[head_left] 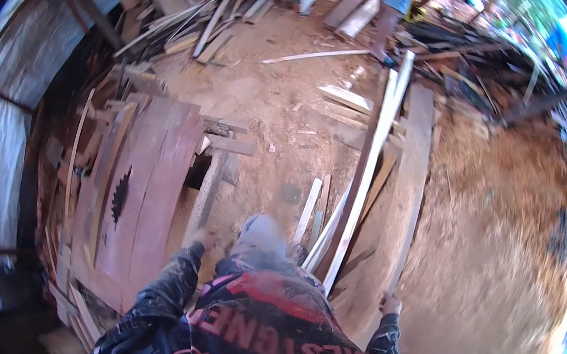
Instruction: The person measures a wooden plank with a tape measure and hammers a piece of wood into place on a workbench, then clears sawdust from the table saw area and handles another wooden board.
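Observation:
My right hand is closed at the right edge of a long, wide wooden plank, which runs away from me along the ground on the right. My left hand is blurred and its fingers cannot be made out. It hangs beside a narrow grey beam, right of the reddish-brown wooden table; whether it touches the beam is unclear. Between my arms, my dark printed jacket fills the lower middle. Left of the plank lie a pale long strip of wood and a dark one.
A toothed black saw blade shows at the reddish table. Piles of scrap boards lie at the far left, dark timber at the far right. Another person's leg stands beyond the strips. Brown dirt spreads to the right.

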`<state>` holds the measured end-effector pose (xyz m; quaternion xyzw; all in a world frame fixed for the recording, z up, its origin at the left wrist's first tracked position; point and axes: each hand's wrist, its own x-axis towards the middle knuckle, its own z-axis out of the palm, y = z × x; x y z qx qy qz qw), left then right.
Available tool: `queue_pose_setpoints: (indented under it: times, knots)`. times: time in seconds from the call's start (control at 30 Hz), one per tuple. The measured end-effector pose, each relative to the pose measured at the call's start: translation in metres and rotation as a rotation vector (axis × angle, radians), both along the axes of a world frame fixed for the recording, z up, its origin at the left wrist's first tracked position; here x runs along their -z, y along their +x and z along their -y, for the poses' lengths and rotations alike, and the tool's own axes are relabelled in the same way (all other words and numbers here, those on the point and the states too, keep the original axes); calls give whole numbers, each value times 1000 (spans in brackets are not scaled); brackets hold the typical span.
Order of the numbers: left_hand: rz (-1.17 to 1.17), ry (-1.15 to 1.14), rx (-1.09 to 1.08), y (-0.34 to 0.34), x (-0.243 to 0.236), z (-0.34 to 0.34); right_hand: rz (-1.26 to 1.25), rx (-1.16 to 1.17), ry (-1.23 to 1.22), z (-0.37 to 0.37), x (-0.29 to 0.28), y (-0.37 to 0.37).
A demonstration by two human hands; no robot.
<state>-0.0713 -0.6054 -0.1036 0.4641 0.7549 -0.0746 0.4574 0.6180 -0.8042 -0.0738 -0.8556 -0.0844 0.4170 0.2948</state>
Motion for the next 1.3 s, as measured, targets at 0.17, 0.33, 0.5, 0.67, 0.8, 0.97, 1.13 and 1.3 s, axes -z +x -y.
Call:
queue_pose_setpoints:
  times: [0.17, 0.33, 0.5, 0.67, 0.8, 0.97, 1.13, 1.3]
  knots:
    - [191, 173, -138, 105, 7, -140, 200, -301, 204, -274, -74, 60]
    - [321, -8, -195, 169, 42, -279, 16, -574, 260, -528, -60, 2]
    - [101, 122, 54, 154, 66, -412, 27, -1121, 156, -714, -30, -41]
    - [336, 166, -550, 114, -10, -536, 236, -1256, 19, -862, -24, 16]
    - [300, 208, -867, 64, 4, -558, 139, -1174, -52, -948, -18, 10]
    - [270, 177, -1250, 44, 64, -514, 350, -2264, -307, -1087, 6, -58]
    - [248, -127, -1507, 59, 53, -555, 859, -2792, 66, -1280, 53, -197]
    - [187, -79, -1478, 16, 10, -654, 1088, -2758, 249, -1498, 106, -390]
